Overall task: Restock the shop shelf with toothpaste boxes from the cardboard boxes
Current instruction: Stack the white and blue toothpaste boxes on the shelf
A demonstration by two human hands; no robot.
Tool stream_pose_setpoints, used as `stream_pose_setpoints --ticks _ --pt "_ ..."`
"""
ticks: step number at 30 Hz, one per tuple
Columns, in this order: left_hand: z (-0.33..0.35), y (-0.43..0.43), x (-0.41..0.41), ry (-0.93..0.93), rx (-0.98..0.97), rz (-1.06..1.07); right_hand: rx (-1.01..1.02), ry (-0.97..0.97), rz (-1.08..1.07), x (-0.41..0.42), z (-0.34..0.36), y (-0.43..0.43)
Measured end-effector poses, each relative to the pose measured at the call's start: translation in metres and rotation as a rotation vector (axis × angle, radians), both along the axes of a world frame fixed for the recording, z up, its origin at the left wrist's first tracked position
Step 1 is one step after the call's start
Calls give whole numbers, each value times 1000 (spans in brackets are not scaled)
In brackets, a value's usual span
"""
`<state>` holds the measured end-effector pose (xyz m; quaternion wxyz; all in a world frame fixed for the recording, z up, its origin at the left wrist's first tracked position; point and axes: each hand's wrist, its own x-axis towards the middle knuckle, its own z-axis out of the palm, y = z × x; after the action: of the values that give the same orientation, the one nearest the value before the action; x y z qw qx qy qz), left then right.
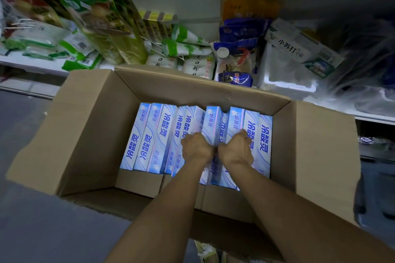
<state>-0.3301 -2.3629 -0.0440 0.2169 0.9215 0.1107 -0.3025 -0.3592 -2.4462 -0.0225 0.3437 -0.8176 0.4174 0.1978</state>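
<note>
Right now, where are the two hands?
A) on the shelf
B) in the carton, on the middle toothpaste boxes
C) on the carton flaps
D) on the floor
B: the left hand and right hand grip toothpaste boxes mid-row inside the open carton.

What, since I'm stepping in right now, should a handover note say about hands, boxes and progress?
Hands: the left hand and the right hand sit side by side, fingers curled down into the middle of the row, gripping toothpaste boxes.
Things: the cardboard box stands open before the shelf, one row nearly filling it.
Done: carton opened; no toothpaste visible on the shelf.
Left: lift boxes out, shelve them.
</note>
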Motion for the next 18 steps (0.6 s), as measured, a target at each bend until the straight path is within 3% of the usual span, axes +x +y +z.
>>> stream_pose_setpoints --ticks 5,7,10,12,14,18 --pt "3 16 -10 5 3 12 47 48 -146 7 -3 12" --pt "4 28 -16 -23 -51 69 -53 66 -17 5 -6 6" --pt "7 39 -18 -34 -127 89 -222 111 345 6 -3 -6" --pt "10 43 -17 -21 -168 91 -229 140 430 10 2 -11" --pt "16 47 -17 -16 -194 91 -141 144 389 11 3 -17" --pt "33 66 -24 -8 -362 247 263 16 60 -5 17 -33"
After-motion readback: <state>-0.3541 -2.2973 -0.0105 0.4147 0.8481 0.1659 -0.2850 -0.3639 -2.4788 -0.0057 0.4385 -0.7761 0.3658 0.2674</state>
